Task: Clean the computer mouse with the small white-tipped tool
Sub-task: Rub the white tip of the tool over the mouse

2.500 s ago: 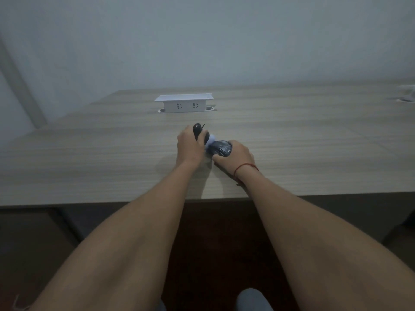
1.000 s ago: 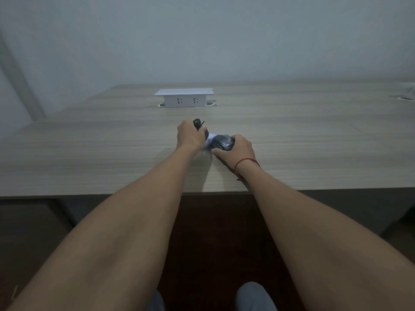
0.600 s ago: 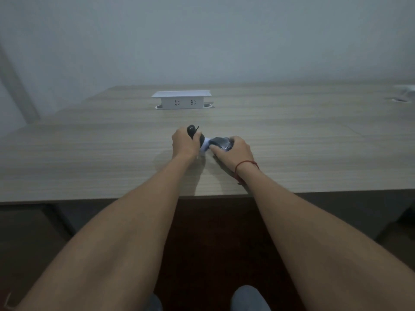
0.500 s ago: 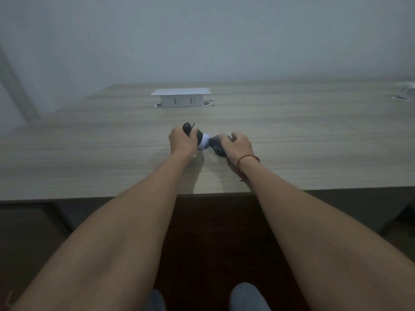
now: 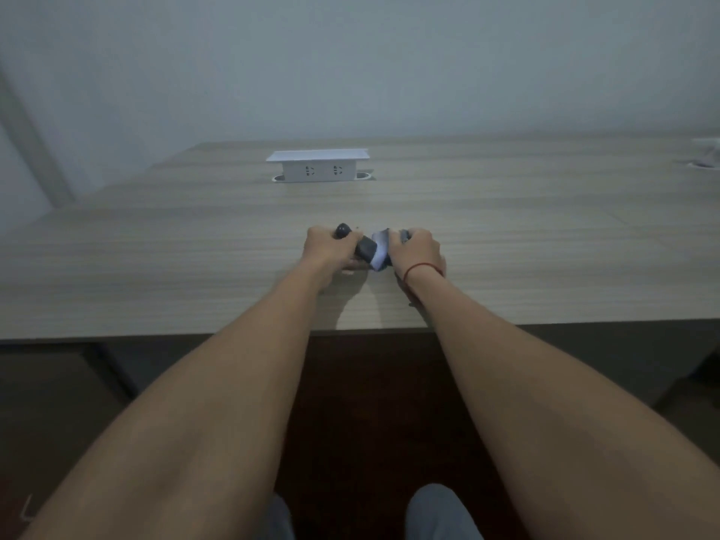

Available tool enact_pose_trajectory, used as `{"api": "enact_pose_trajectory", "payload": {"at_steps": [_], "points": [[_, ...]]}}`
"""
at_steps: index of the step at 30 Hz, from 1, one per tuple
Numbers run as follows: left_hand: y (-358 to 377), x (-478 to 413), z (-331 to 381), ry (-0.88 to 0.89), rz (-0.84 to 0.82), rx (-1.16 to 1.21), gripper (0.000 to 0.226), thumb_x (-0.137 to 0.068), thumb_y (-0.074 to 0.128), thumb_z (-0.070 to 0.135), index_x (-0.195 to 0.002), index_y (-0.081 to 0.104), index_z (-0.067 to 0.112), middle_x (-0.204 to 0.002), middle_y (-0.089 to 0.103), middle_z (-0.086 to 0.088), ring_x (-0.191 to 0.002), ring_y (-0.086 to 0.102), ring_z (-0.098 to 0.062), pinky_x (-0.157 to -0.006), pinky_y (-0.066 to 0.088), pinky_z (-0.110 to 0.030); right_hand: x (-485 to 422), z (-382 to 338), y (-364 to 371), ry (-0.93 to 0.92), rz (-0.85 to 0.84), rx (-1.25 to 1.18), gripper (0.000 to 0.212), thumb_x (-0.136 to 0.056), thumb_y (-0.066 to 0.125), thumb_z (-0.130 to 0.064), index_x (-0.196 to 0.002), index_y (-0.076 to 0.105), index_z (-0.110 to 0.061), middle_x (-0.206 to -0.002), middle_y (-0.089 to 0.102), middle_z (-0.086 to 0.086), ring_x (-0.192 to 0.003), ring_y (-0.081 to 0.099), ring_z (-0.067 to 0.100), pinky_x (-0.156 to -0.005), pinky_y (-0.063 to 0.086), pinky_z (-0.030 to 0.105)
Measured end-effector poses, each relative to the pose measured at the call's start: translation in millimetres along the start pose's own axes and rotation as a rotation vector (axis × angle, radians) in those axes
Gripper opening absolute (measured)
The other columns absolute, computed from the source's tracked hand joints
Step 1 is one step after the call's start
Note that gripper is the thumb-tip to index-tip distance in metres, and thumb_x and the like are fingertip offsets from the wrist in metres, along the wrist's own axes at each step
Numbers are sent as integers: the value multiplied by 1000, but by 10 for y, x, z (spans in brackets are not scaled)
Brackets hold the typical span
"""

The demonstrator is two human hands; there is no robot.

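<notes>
My left hand (image 5: pixel 325 249) is closed around a small dark tool (image 5: pixel 365 246); its rounded black end sticks out above my fist and its white tip (image 5: pixel 380 251) points right. My right hand (image 5: pixel 417 251), with a red string at the wrist, grips the dark computer mouse (image 5: pixel 403 235), which my fingers mostly hide. The white tip presses against the mouse's left side. Both hands rest on the wooden table (image 5: pixel 506 247), a little back from its front edge.
A white pop-up socket box (image 5: pixel 317 165) stands at the back centre of the table. A pale object (image 5: pixel 707 157) lies at the far right edge. The table's front edge (image 5: pixel 156 337) runs across below my wrists, with my knees under it.
The mouse has been turned in my right hand, so less of its top shows. The tool's white tip has slid down along its left side. Both hands stayed in place.
</notes>
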State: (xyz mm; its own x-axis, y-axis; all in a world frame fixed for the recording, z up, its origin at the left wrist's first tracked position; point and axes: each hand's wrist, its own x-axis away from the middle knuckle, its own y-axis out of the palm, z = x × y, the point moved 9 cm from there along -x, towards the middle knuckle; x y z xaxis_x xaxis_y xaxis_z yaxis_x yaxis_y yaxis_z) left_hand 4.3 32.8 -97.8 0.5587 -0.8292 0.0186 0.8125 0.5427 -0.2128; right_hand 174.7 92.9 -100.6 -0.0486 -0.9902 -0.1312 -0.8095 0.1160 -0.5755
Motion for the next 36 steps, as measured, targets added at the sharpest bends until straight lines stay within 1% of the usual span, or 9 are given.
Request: {"api": "enact_pose_trajectory", "payload": {"at_steps": [3,8,13,17,19,25,28,31,36], "points": [[19,94,31,-15,-203,74,15,-90,65,11,-86,61,-3,-81,65,-22,-54,68,-22,-49,58,-27,4,-29,12,-1,-12,36,45,-92,45,-45,-118,63,-13,-121,65,13,-115,57,30,-100,37,34],[-188,33,61,13,169,-33,35,-84,70,27,-106,66,0,-103,69,-15,-90,69,-30,-83,60,-41,38,-45,16,-37,-8,35,42,-92,44,-47,-110,66,-16,-113,68,12,-108,59,32,-95,40,35],[84,112,51,9,-216,81,15,-90,65,13,-92,59,-1,-93,67,-22,-76,69,-31,-61,63,-32,14,-24,-23,-33,-18,18,42,-91,47,-45,-112,65,-13,-114,67,13,-110,58,30,-96,38,34],[-150,-64,148,115,51,-41,25,-84,72,23,-96,66,1,-101,70,-20,-88,69,-31,-82,60,-42,107,-97,-52,-101,-28,38,38,-94,44,-44,-112,64,-16,-113,67,11,-106,57,29,-95,35,34],[-216,-27,189,148,162,-127,32,-87,68,26,-105,67,-1,-106,69,-16,-97,67,-29,-89,55,-35,145,-100,-82,-120,-39,42,41,-95,43,-44,-116,62,-15,-115,66,11,-108,56,29,-100,35,36],[-352,134,488,378,279,-154,31,-97,51,27,-111,59,0,-100,59,-8,-92,54,-18,-78,42,-26,190,-116,17,-179,-95,193,79,-66,58,-78,-120,54,-19,-116,60,1,-112,52,23,-106,30,44],[-255,120,661,467,209,-218,30,-96,52,26,-106,60,-1,-95,57,-7,-88,54,-21,-76,42,-28,217,-132,-3,-193,-128,165,73,-65,74,-62,-120,51,-21,-114,57,1,-104,49,20,-105,33,42],[-69,39,516,397,99,-402,37,-96,51,30,-115,57,-2,-113,61,-17,-104,59,-30,-85,48,-35,245,-99,0,-190,-177,36,63,-68,78,-45,-120,48,-24,-99,51,-4,-94,38,15,-104,35,44],[-79,32,619,452,133,-512,39,-97,50,31,-115,55,-3,-117,59,-23,-109,57,-37,-92,48,-41,167,-62,74,-180,-235,-43,56,-65,81,-39,-110,48,-31,-100,51,-7,-109,48,23,-103,39,47]]}}
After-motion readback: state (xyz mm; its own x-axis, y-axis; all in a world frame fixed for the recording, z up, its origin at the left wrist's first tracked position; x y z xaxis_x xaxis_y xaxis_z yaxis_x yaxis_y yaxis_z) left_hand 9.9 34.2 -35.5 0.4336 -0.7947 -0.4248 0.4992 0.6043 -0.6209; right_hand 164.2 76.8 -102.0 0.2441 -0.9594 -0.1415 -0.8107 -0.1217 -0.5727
